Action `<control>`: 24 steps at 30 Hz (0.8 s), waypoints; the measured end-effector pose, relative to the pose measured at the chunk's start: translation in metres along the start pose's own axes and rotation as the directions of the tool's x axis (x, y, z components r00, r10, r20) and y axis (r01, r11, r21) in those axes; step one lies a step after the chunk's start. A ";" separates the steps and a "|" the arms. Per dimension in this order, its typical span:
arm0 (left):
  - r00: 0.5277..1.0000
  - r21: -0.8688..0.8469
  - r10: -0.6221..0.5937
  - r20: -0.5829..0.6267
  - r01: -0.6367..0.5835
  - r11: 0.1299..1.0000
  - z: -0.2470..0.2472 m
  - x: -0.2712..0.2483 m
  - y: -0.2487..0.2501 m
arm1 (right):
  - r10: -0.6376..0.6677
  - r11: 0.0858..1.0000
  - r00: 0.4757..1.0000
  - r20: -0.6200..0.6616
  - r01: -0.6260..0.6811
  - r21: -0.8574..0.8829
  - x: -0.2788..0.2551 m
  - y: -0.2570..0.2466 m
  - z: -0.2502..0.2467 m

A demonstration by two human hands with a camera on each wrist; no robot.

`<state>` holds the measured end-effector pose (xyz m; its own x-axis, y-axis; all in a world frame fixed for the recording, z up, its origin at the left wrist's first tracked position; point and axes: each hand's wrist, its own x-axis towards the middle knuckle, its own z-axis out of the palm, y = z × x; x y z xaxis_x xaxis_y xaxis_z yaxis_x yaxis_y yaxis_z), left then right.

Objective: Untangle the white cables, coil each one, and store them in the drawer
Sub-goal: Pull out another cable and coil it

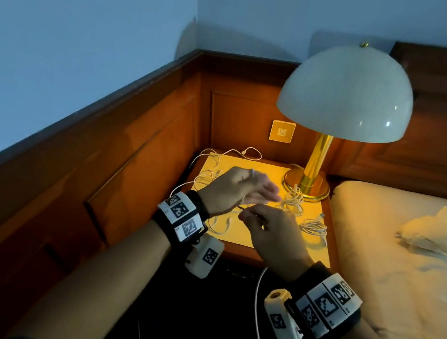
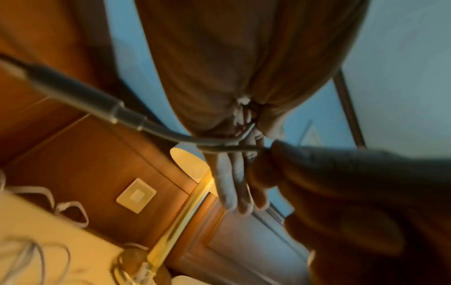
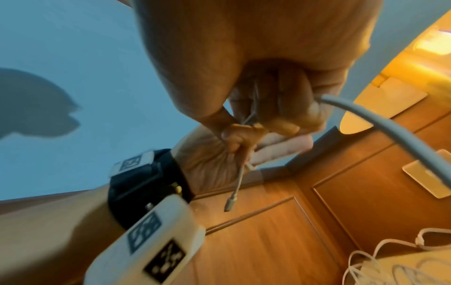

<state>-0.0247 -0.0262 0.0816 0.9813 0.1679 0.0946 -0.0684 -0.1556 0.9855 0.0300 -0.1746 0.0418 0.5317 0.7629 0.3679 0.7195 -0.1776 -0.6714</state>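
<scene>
Above the lit nightstand top (image 1: 241,236) my left hand (image 1: 260,186) has its fingers (image 2: 229,183) stretched flat. Its thumb pins a white cable (image 2: 214,143) against the palm, and the cable's plug end (image 3: 230,202) dangles below that hand. My right hand (image 1: 244,214), just in front, pinches the same cable between thumb and forefinger. A loose tangle of white cable (image 1: 206,178) lies at the nightstand's left and back. Two small bundled cables (image 1: 294,200) (image 1: 313,228) lie on the right side. The drawer is not visible in any view.
A brass lamp (image 1: 347,95) with a white dome shade stands at the nightstand's back right. Wood panelling with a wall switch (image 1: 282,131) closes in the back and left. A bed (image 1: 404,266) borders the right. One cable strand (image 1: 257,297) hangs down past the nightstand's front edge.
</scene>
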 end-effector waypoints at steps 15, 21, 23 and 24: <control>0.945 -0.456 -0.146 0.294 0.273 0.847 0.013 -0.027 -0.006 | 0.080 0.887 0.970 -0.229 0.036 0.460 0.022 0.001 -0.036; 0.949 -0.688 0.018 0.315 0.215 0.693 0.025 -0.029 0.001 | 0.220 0.783 0.962 -0.164 -0.074 0.618 0.020 0.006 -0.017; 0.963 -0.731 0.055 0.264 0.162 0.663 0.029 -0.027 0.001 | 0.273 0.754 0.955 -0.116 -0.137 0.643 0.019 0.008 -0.007; 0.972 -0.742 0.062 0.228 0.132 0.657 0.031 -0.026 0.001 | 0.286 0.763 0.954 -0.091 -0.169 0.623 0.018 0.010 -0.003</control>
<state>-0.0449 -0.0610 0.0756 0.9904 -0.0679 0.1207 -0.0492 0.6422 0.7650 0.0479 -0.1643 0.0433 0.7538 0.6200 0.2177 0.1807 0.1229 -0.9758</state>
